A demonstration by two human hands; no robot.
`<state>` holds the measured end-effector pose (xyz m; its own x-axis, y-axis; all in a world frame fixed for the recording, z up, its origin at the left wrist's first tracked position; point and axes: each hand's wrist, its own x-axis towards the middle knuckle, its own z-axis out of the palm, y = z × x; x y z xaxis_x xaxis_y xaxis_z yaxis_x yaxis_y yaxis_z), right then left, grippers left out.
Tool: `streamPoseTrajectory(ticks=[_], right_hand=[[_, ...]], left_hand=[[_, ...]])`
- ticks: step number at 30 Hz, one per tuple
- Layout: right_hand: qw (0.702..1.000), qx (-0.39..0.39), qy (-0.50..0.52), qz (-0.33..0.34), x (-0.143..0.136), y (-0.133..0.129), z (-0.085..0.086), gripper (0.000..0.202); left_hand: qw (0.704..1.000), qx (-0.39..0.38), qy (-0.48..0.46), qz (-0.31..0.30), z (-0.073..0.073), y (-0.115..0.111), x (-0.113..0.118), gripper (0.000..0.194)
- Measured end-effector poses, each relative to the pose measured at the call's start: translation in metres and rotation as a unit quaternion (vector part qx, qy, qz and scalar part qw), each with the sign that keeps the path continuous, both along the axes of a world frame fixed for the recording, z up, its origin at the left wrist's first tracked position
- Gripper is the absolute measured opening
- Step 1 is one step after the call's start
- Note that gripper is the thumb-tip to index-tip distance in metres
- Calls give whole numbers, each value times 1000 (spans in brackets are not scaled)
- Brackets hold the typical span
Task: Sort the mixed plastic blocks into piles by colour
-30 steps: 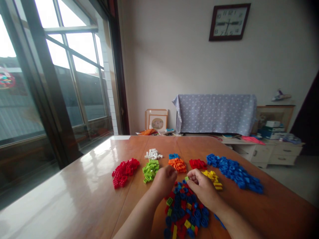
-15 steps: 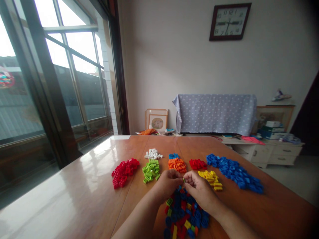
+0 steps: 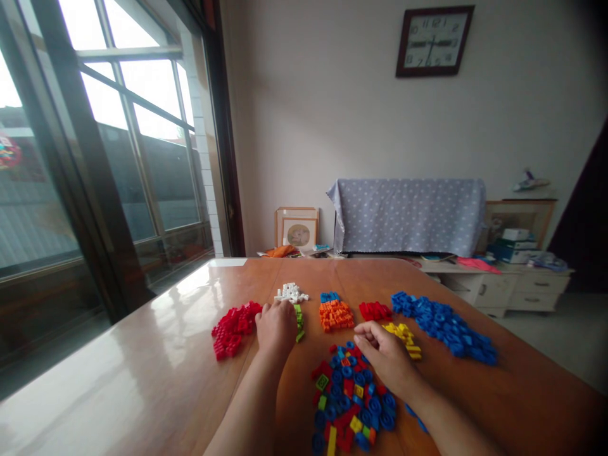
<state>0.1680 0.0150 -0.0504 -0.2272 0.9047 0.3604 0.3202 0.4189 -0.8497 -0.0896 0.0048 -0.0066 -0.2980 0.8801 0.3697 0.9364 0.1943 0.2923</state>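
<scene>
My left hand (image 3: 278,326) reaches over the lime green bricks (image 3: 299,323) and hides most of that pile. Its fingers are bent downward, and whatever they pinch is hidden behind the hand. My right hand (image 3: 387,354) hovers above the far right edge of a mixed heap of toy building bricks (image 3: 349,405), in front of the yellow bricks (image 3: 401,335). Its fingers are loosely curled, apart from the thumb, with nothing visible between them. Blue, red, yellow and green pieces, some of them round, make up the mixed heap.
Red bricks (image 3: 235,329) lie at left, white ones (image 3: 291,292) farther back. Orange bricks (image 3: 335,316) sit mid-table before a few light blue ones (image 3: 329,296). Small red pieces (image 3: 375,311) and a long blue pile (image 3: 444,326) lie right on the wooden table (image 3: 166,373).
My hands have come apart from a small yellow-green piece they were handling together. The left moved left to the lime green pile; the right shifted slightly right. More of the mixed heap shows.
</scene>
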Motion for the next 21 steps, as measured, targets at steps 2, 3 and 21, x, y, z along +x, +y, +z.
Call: streamPoseTrajectory(ticks=[2,3,21], right_hand=[[1000,6,-2,-9,2,1,0,22],[1000,10,0,-14,3,2,0,23],[982,58,-168,-60,26,23,-16,36]], left_hand=[[1000,-3,4,7,-3,1,0,26],[1000,-3,2,8,-4,2,0,27],[937,30,-162,-307,-26,-1,62,31]])
